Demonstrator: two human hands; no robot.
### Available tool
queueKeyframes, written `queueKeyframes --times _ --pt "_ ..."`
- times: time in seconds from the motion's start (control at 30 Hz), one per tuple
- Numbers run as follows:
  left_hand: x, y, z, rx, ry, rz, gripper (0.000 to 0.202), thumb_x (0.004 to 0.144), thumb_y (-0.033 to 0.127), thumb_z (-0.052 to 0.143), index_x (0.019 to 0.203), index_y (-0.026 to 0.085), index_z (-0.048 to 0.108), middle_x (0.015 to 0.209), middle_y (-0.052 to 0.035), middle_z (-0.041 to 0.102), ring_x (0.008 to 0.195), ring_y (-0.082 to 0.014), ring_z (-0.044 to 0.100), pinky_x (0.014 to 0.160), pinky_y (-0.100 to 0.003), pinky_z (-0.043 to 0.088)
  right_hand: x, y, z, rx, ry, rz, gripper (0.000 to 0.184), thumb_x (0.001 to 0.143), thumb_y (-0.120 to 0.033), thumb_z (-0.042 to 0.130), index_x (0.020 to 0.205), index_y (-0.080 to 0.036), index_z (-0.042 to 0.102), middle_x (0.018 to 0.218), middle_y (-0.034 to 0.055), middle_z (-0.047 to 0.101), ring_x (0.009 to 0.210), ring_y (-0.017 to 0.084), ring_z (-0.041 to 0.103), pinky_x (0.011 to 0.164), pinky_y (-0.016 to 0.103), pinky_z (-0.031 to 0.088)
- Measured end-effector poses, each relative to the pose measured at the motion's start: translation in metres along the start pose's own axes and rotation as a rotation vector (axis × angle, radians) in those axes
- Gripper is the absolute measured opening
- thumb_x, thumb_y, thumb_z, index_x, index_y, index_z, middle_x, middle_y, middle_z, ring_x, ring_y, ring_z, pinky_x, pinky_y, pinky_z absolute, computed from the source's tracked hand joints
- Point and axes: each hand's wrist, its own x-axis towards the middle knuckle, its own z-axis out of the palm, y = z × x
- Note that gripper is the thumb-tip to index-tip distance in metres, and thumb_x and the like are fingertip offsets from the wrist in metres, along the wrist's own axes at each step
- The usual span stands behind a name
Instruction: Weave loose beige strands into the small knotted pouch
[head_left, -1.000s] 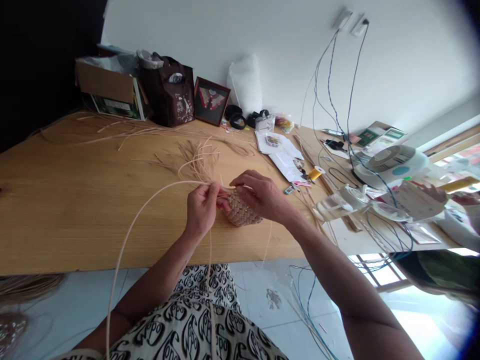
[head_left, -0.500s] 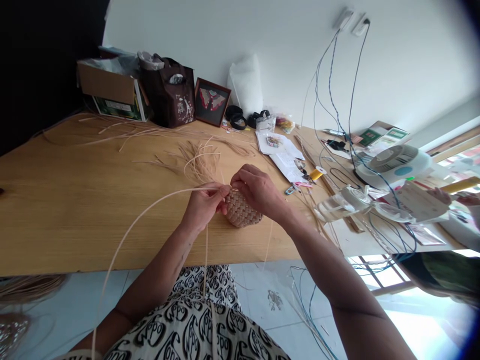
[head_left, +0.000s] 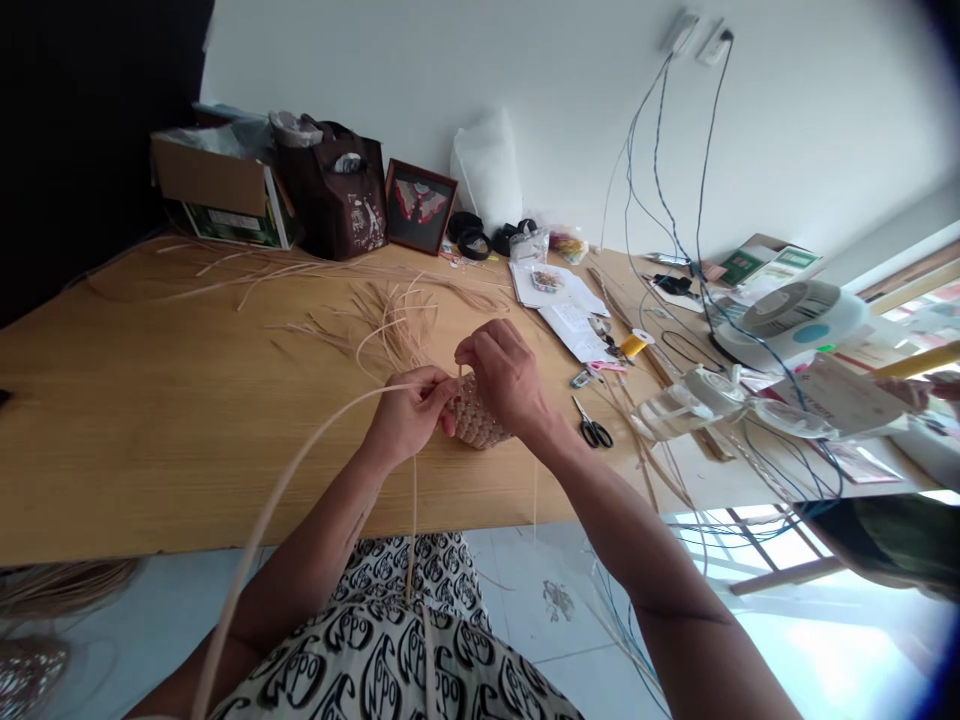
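On the wooden table (head_left: pixel 112 420), beside loose cane strips (head_left: pixel 397 325), the woven cane piece (head_left: pixel 480 420) sits between both hands. The left hand (head_left: pixel 405 420) pinches a long cane strand (head_left: pixel 315 425) close to the weave, keeping it taut; the right hand (head_left: pixel 506 375) curls narrowly over the woven cane piece's top edge, steadying it.

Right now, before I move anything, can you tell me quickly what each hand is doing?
Left hand: closed, pinching a long cane strand.
Right hand: closed, holding a woven cane piece from above.
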Motion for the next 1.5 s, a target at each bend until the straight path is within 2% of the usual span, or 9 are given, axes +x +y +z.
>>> queueKeyframes --times 0.1,0.37,0.6,0.73,0.9,1.0,1.13,1.3,1.5 --pt "-0.001 -0.002 -0.002 -0.045 -0.015 -0.049 0.029 0.08 0.043 0.055 0.072 0.015 0.056 0.043 0.0014 0.056 0.038 -0.0097 0.051 0.039 -0.019 0.034 0.003 -0.002 -0.002 -0.024 -0.031 0.007 0.021 0.089 -0.013 0.04 0.079 -0.017 0.058 0.08 0.0057 0.053 0.079 0.016 0.046 0.067 0.028 0.038" --pt "-0.001 -0.007 -0.003 -0.142 0.067 -0.081 0.032 0.077 0.045 0.058 0.072 0.014 0.058 0.044 0.002 0.054 0.038 -0.0075 0.049 0.04 -0.018 0.031 0.009 0.003 -0.023 0.043 -0.307 0.079 0.018 0.088 -0.023 0.047 0.085 -0.018 0.064 0.08 0.005 0.057 0.078 0.015 0.051 0.07 0.028 0.038" --pt "0.0 -0.009 0.002 -0.029 0.028 0.019 0.029 0.076 0.041 0.061 0.065 0.014 0.06 0.042 0.0042 0.047 0.038 -0.0056 0.04 0.04 -0.019 0.029 0.005 -0.001 -0.009 0.124 -0.139 0.19 0.016 0.081 -0.018 0.054 0.07 -0.016 0.065 0.071 0.0032 0.058 0.068 0.013 0.051 0.063 0.027 0.039" --pt "0.0 -0.011 0.002 -0.068 0.022 -0.027 0.031 0.075 0.041 0.062 0.06 0.015 0.055 0.039 0.0048 0.045 0.035 -0.0052 0.038 0.039 -0.019 0.028 0.002 -0.001 -0.002 0.091 -0.052 0.202 0.017 0.082 -0.018 0.054 0.07 -0.018 0.067 0.073 0.0033 0.06 0.071 0.015 0.052 0.065 0.028 0.039" --pt "0.0 -0.014 -0.002 -0.228 0.031 -0.118 0.03 0.075 0.043 0.061 0.072 0.013 0.06 0.047 0.0024 0.053 0.041 -0.007 0.047 0.043 -0.019 0.034 0.001 0.006 -0.009 0.08 -0.072 0.144 0.019 0.087 -0.024 0.05 0.077 -0.018 0.066 0.076 0.0043 0.059 0.075 0.016 0.052 0.069 0.029 0.041" --pt "0.0 -0.016 -0.005 -0.302 0.038 -0.086 0.028 0.075 0.039 0.062 0.08 0.012 0.062 0.057 -0.0012 0.06 0.05 -0.0088 0.053 0.049 -0.021 0.038 -0.007 0.005 -0.018 0.04 -0.09 0.173 0.02 0.088 -0.021 0.046 0.092 -0.02 0.065 0.086 0.0065 0.059 0.083 0.019 0.052 0.075 0.033 0.042" --pt "0.0 -0.018 -0.005 -0.319 0.054 -0.023 0.024 0.074 0.031 0.064 0.087 0.011 0.063 0.06 -0.0015 0.062 0.054 -0.0095 0.055 0.054 -0.022 0.04 -0.027 -0.003 -0.026 -0.003 -0.001 0.261 0.027 0.086 -0.025 0.05 0.112 -0.021 0.058 0.107 0.0111 0.052 0.103 0.024 0.047 0.088 0.043 0.04" --pt "0.0 -0.015 -0.003 -0.241 0.03 0.014 0.018 0.072 0.025 0.065 0.083 0.012 0.063 0.054 0.0015 0.058 0.046 -0.0078 0.051 0.047 -0.02 0.039 -0.048 -0.004 -0.025 0.103 -0.15 0.339 0.078 0.064 -0.045 0.074 0.131 -0.022 0.041 0.129 0.0158 0.041 0.116 0.031 0.044 0.091 0.048 0.041" --pt "0.002 -0.011 -0.003 -0.139 0.057 0.017 0.021 0.072 0.031 0.064 0.084 0.013 0.065 0.063 0.0012 0.059 0.033 -0.0025 0.04 0.033 -0.018 0.026 -0.043 0.004 -0.032 0.199 -0.181 0.378 0.062 0.071 -0.038 0.069 0.126 -0.02 0.047 0.117 0.0113 0.056 0.103 0.024 0.055 0.086 0.038 0.046"
